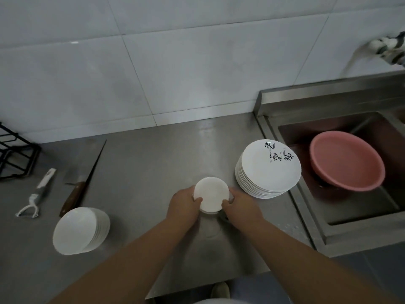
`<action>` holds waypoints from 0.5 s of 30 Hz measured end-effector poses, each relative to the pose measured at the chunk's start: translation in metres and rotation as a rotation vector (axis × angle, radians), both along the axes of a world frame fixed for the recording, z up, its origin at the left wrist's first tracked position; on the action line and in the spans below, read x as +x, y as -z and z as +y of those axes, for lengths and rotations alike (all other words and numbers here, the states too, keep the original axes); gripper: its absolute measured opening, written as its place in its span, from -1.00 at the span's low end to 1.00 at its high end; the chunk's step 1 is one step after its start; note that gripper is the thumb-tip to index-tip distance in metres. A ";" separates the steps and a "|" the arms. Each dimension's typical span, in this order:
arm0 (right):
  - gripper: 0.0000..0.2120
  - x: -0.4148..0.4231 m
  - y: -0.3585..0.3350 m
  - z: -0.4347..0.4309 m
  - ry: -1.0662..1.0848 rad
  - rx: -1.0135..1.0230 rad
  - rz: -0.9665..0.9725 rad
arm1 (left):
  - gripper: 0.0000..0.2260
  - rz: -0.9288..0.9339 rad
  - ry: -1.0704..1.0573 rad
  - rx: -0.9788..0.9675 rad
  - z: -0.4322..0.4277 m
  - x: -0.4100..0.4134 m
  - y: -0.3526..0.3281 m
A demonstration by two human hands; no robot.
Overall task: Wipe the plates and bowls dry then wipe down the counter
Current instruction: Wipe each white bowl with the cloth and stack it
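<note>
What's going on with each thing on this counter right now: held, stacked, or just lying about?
small white dishes: stacked, gripped at the rim by left hand and right hand.
patterned plates: stacked on the counter, untouched.
white bowls: stacked, untouched.
pink basin: tilted in the sink.
cleaver: lying on the counter.
peeler: lying on the counter.

The only writing is black brush-style lettering near the far rim of the top plate, in the stack at the right edge of the counter. Its characters are too loosely drawn to read.
</note>
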State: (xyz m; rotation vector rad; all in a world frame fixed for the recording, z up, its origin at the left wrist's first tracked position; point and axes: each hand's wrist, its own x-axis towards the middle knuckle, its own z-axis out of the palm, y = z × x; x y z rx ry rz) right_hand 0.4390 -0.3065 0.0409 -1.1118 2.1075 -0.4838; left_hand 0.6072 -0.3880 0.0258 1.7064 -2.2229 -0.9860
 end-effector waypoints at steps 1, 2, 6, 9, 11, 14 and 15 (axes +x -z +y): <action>-0.60 0.000 0.000 0.000 -0.009 0.012 0.017 | -0.66 -0.002 0.004 -0.001 0.000 0.000 0.000; -0.61 0.000 0.000 0.000 -0.018 0.022 0.034 | -0.67 -0.006 0.009 -0.003 0.000 0.001 0.000; -0.50 0.002 -0.003 0.003 0.027 0.072 0.083 | -0.56 -0.025 -0.017 0.033 0.002 0.011 -0.002; -0.51 0.007 -0.012 0.008 0.030 0.048 0.125 | -0.50 -0.024 -0.041 0.057 0.000 0.030 -0.008; -0.53 0.014 -0.019 0.007 0.003 0.029 0.145 | -0.55 -0.030 -0.036 0.045 -0.002 0.049 -0.015; -0.53 0.036 -0.032 -0.001 -0.052 0.004 0.153 | -0.64 -0.044 -0.049 0.000 -0.008 0.088 -0.026; -0.53 0.046 -0.036 -0.006 -0.067 -0.013 0.146 | -0.65 -0.048 -0.060 -0.017 -0.010 0.103 -0.030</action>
